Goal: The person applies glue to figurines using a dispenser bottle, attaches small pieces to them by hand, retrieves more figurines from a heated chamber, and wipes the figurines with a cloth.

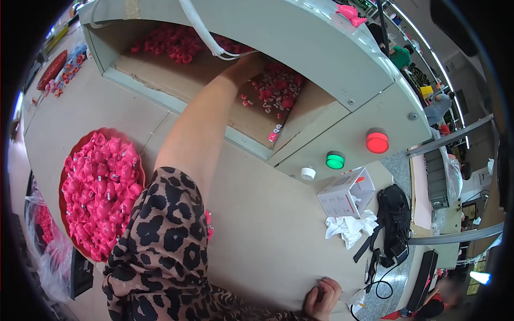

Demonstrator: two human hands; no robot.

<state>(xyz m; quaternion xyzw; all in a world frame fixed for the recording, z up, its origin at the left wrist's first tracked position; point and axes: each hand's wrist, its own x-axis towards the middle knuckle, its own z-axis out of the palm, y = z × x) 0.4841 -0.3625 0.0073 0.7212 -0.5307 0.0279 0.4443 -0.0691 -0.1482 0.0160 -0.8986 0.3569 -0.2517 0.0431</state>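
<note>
My left hand [250,65] reaches into the open compartment of a pale machine housing, over its brown floor [179,85]. Its fingers are hidden by the upper edge, so what they hold cannot be seen. Small pink and white pieces [276,88] lie just right of this hand, and a heap of pink pieces [179,43] lies deeper in on the left. My right hand [323,297] rests on the table at the bottom with fingers curled and nothing visible in them. A round red basket [63,214] full of pink figures [101,192] stands left of my left sleeve.
A red button [377,141], a green button [335,160] and a white knob [308,173] sit on the housing. An open white box [342,198], crumpled tissue [350,227] and a black strapped bag [394,219] lie at the right. A bagged pink pile [45,224] is far left. People are in the background.
</note>
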